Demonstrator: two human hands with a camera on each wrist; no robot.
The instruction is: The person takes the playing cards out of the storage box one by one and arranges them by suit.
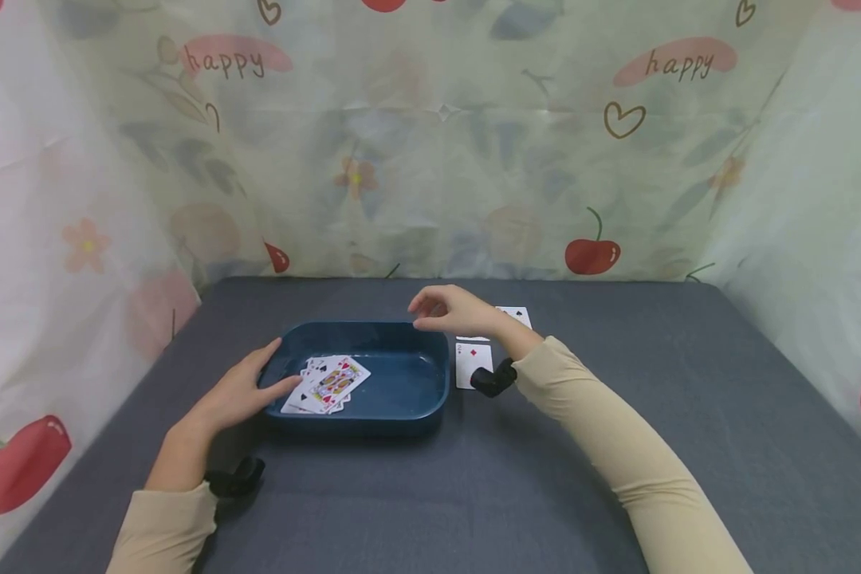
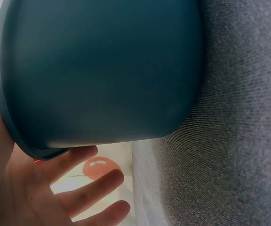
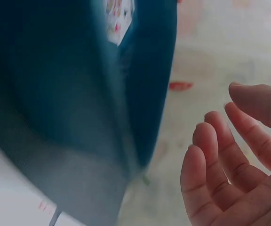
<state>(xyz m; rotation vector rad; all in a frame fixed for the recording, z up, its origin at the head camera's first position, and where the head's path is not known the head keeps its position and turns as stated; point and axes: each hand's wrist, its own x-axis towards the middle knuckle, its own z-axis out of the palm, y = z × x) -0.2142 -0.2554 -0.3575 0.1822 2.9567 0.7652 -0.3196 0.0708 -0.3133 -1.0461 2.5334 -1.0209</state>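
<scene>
A dark blue basin (image 1: 409, 399) stands on the cloth, with a loose pile of playing cards (image 1: 339, 381), a heart face card on top, at its left inside. At its left end my left hand (image 1: 240, 387) lies over the rim, thumb inside above the cards and fingers outside. In the left wrist view those fingers (image 2: 91, 192) are spread and fairly straight. My right hand (image 1: 455, 309), empty, hovers over the basin's back right corner. Its fingers are loosely bent, the thumb apart from them in the right wrist view.
Right of the basin lies a two of diamonds (image 1: 466, 363), partly behind the right wrist's black camera (image 1: 493, 378). Behind it, a black-suit card (image 1: 519, 314) is partly hidden by the right arm. A patterned curtain (image 1: 438, 191) closes off the table's back and sides.
</scene>
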